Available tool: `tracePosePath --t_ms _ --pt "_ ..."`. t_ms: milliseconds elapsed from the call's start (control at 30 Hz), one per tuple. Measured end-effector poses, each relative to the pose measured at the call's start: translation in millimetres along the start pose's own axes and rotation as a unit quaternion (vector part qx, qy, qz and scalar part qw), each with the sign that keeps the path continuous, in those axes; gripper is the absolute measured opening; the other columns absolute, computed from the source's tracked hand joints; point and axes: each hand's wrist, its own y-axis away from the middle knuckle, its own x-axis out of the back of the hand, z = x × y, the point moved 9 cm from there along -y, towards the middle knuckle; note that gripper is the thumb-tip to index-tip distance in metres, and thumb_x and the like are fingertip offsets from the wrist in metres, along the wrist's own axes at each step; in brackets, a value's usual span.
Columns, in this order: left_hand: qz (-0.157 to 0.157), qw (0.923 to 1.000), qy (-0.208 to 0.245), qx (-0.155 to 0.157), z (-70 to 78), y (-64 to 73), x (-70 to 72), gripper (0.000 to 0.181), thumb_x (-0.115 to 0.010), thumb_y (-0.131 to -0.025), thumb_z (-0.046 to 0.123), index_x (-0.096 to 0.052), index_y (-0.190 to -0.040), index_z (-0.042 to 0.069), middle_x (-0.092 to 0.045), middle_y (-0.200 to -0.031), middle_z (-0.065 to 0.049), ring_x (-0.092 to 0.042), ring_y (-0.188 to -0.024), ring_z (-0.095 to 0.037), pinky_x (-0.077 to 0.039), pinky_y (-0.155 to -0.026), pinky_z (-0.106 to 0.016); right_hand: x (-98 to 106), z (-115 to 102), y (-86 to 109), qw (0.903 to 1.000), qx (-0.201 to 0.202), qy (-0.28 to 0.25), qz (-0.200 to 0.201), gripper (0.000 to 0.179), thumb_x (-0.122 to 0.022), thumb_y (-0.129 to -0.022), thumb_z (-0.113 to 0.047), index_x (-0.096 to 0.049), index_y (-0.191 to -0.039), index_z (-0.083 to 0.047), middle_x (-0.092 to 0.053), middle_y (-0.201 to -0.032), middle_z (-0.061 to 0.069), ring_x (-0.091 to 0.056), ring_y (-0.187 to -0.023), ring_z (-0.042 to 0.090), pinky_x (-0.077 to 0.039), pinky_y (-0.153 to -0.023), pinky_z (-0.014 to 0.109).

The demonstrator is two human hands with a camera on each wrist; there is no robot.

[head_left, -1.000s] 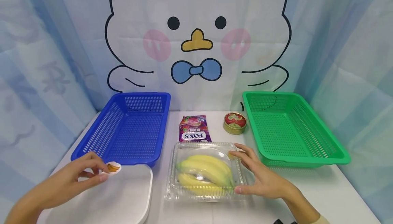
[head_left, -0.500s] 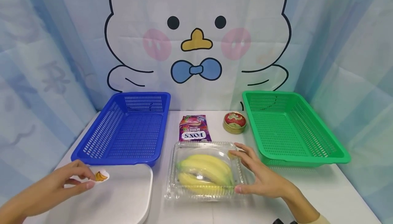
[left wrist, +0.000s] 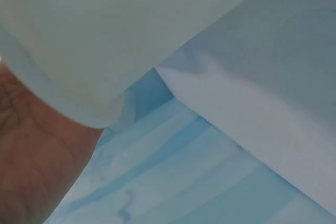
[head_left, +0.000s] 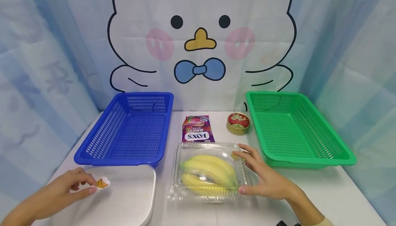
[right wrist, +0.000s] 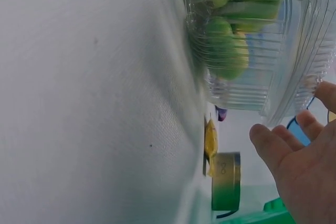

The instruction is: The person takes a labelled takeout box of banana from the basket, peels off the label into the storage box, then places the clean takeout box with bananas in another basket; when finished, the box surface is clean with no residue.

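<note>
My left hand (head_left: 66, 188) holds a small white sticker with a banana picture (head_left: 103, 183) at its fingertips, over a white plastic tray or lid (head_left: 123, 198). In the left wrist view, a rounded corner of that white piece (left wrist: 105, 51) hides most of the hand. A clear clamshell container (head_left: 174, 181) with yellow-green bananas (head_left: 210, 167) inside sits closed at the table's middle. My right hand (head_left: 266, 174) rests at the container's right side, thumb near the front corner and fingers spread along the lid's edge. The right wrist view shows its fingertips (right wrist: 260, 132) beside the lid rim.
A blue basket (head_left: 164, 143) stands behind the left hand, a green basket (head_left: 309, 162) at the right. Between them lie a purple Fox's berries candy bag (head_left: 198, 128) and a round red-and-gold tin (head_left: 238, 122). A printed curtain (head_left: 201, 95) hangs behind the table.
My left hand has moved left and down, carrying the banana sticker with it over the white tray. My right hand stays at the container, which has not moved.
</note>
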Motion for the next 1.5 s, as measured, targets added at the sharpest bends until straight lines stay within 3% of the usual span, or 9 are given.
tracePosePath --t_ms 167,367,567,700,867,1033,1167,1367,1500 --pt "0.0 0.9999 -0.011 -0.008 1.3 -5.0 -3.4 0.01 -0.063 -0.103 0.028 -0.072 -0.103 0.022 -0.053 -0.093 0.003 -0.04 -0.078 0.0 -0.037 -0.061 -0.022 -0.3 1.6 2.2 1.0 0.004 0.005 0.003 0.092 -0.085 -0.084 -0.025 -0.033 -0.16 -0.021 -0.011 -0.169 0.008 -0.026 -0.149 0.011 -0.041 -0.117 0.041" --pt "-0.006 0.999 0.026 -0.036 3.3 -10.3 -16.6 0.007 -0.067 -0.101 0.021 -0.071 -0.104 0.017 -0.051 -0.089 0.005 -0.042 -0.077 0.002 -0.04 -0.06 -0.022 -1.9 -0.8 2.3 1.0 -0.001 -0.004 0.001 0.093 -0.086 -0.084 -0.025 -0.032 -0.16 -0.021 -0.01 -0.169 0.009 -0.025 -0.15 0.01 -0.041 -0.116 0.049" --pt "-0.015 0.997 0.046 -0.06 5.1 -15.6 -25.7 0.007 -0.067 -0.1 0.018 -0.072 -0.104 0.015 -0.055 -0.089 0.009 -0.046 -0.079 0.002 -0.044 -0.063 -0.021 -2.2 -1.8 1.1 1.0 -0.001 -0.003 0.002 0.094 -0.086 -0.083 -0.026 -0.032 -0.16 -0.021 -0.011 -0.169 0.009 -0.025 -0.151 0.014 -0.041 -0.115 0.048" --pt "-0.019 0.9945 0.061 -0.084 6.9 -19.8 -28.3 0.008 -0.068 -0.099 0.013 -0.074 -0.104 0.012 -0.057 -0.089 0.012 -0.047 -0.078 0.002 -0.045 -0.062 -0.021 -2.9 2.2 1.6 1.0 -0.001 -0.001 0.003 0.093 -0.086 -0.084 -0.027 -0.032 -0.16 -0.021 -0.01 -0.169 0.008 -0.025 -0.151 0.012 -0.041 -0.116 0.046" --pt "-0.006 0.9882 0.064 -0.139 13.9 -21.0 -31.2 0.01 -0.069 -0.095 0.003 -0.075 -0.101 0.01 -0.059 -0.089 0.015 -0.047 -0.077 0.003 -0.044 -0.059 -0.021 -3.6 4.9 2.3 1.0 0.008 -0.001 0.003 0.093 -0.085 -0.085 -0.027 -0.032 -0.16 -0.019 -0.01 -0.169 0.01 -0.025 -0.15 0.01 -0.04 -0.117 0.047" --pt "0.005 0.9842 0.072 -0.162 16.3 -17.8 -34.3 0.014 -0.069 -0.095 0.001 -0.075 -0.1 0.012 -0.064 -0.09 0.015 -0.048 -0.077 0.004 -0.044 -0.058 -0.021 -4.0 4.5 2.1 1.0 0.004 -0.005 0.001 0.093 -0.085 -0.085 -0.027 -0.032 -0.16 -0.019 -0.01 -0.169 0.009 -0.025 -0.15 0.008 -0.04 -0.116 0.051" --pt "0.0 0.9824 0.087 -0.166 17.3 -17.4 -36.2 0.015 -0.067 -0.096 0.0 -0.075 -0.102 0.011 -0.072 -0.096 0.01 -0.05 -0.079 0.005 -0.045 -0.06 -0.02 -3.0 4.2 1.8 1.0 0.006 -0.002 0.002 0.094 -0.085 -0.084 -0.026 -0.031 -0.161 -0.019 -0.009 -0.169 0.01 -0.025 -0.151 0.013 -0.041 -0.114 0.053" --pt "-0.029 0.9867 0.096 -0.128 13.4 -20.5 -39.9 0.01 -0.066 -0.098 0.005 -0.075 -0.103 0.009 -0.073 -0.099 0.007 -0.048 -0.08 0.006 -0.045 -0.062 -0.02 -1.8 5.1 0.8 0.9999 0.011 0.007 0.005 0.096 -0.086 -0.083 -0.025 -0.031 -0.161 -0.02 -0.009 -0.169 0.01 -0.026 -0.151 0.021 -0.042 -0.112 0.057" --pt "-0.025 0.986 0.095 -0.134 14.2 -21.1 -40.3 0.01 -0.067 -0.098 0.004 -0.075 -0.103 0.008 -0.072 -0.098 0.01 -0.048 -0.078 0.005 -0.043 -0.06 -0.02 -1.8 5.3 0.7 1.0 0.007 0.003 0.005 0.096 -0.086 -0.082 -0.026 -0.031 -0.161 -0.021 -0.01 -0.169 0.01 -0.026 -0.151 0.02 -0.042 -0.112 0.056"
